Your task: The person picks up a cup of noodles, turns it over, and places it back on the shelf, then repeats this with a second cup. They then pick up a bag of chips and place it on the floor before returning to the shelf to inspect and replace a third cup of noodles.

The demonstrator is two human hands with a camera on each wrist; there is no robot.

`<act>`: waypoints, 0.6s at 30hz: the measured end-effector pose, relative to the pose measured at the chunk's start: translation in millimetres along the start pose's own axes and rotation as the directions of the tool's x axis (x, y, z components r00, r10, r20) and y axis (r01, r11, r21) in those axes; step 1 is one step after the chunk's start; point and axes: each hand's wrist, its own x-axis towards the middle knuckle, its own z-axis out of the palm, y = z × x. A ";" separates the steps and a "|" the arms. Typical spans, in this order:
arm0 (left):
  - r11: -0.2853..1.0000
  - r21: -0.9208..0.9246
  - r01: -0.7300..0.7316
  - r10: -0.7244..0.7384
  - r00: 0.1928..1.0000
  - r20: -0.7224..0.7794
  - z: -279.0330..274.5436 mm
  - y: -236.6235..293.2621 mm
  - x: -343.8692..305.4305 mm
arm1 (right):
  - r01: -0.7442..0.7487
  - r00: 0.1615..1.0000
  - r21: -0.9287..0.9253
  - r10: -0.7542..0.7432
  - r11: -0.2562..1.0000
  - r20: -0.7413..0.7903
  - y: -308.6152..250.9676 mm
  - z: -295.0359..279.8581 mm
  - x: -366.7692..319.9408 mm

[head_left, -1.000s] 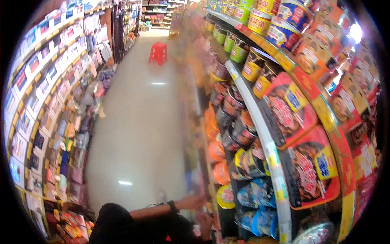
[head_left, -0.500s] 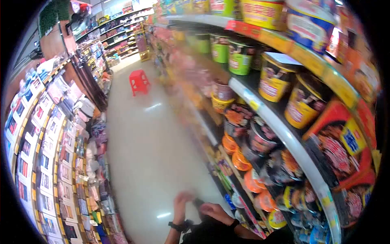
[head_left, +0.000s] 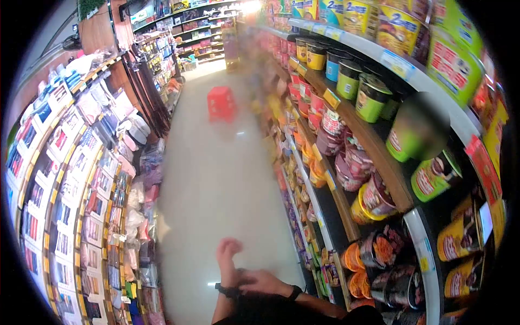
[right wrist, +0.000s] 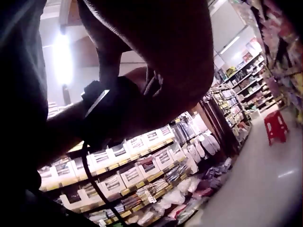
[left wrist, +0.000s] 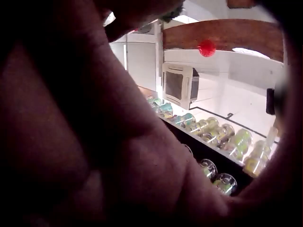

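Down in the shop aisle, the left hand (head_left: 228, 250) is raised, and the right hand (head_left: 261, 281) reaches across to touch the black wristband (head_left: 226, 291) on the left wrist. Both are blurred, so I cannot tell whether either grip is closed. Noodle cups (head_left: 371, 100) fill the shelf alongside.

Your left forearm (head_left: 221, 310) stands upright, with the left hand (head_left: 227, 250) raised above it, too blurred to read its fingers. Your right hand (head_left: 261, 281) reaches across and rests on the left wrist (head_left: 226, 291).
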 end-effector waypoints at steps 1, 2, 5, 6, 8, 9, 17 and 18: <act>0.995 0.096 -0.006 0.006 1.000 0.005 -1.4 -8.1 25.5 | 0.015 1.000 0.005 -0.015 1.000 0.001 -4.8 -14.3 14.4; 0.981 0.191 -0.015 0.014 1.000 0.007 -2.6 -16.5 50.6 | -0.003 0.999 0.029 0.004 1.000 -0.034 -9.4 -25.9 27.7; 0.763 0.599 -0.242 0.107 0.962 0.251 -1.5 -37.3 123.4 | -0.019 0.993 0.067 0.027 0.998 -0.117 -14.3 -69.0 80.1; 0.644 0.688 -0.335 0.115 0.931 0.345 -0.9 -42.1 150.4 | -0.001 0.988 0.075 0.013 0.997 -0.154 -5.4 -80.1 99.5; 0.598 0.673 -0.434 0.119 0.879 0.461 -1.7 -40.4 202.2 | -0.012 0.982 0.152 0.040 0.988 -0.185 -7.6 -104.5 145.2; 0.614 0.649 -0.450 0.118 0.865 0.488 1.9 -32.2 222.9 | -0.053 0.981 0.222 0.092 0.974 -0.171 -15.6 -117.6 164.1; 0.661 0.638 -0.396 0.060 0.875 0.481 20.2 2.3 437.0 | -0.160 0.941 0.091 0.179 0.983 -0.288 -54.5 -257.1 330.5; 0.680 0.640 -0.357 0.023 0.883 0.468 20.1 2.7 459.8 | -0.161 0.930 0.141 0.198 0.977 -0.310 -52.9 -272.2 344.0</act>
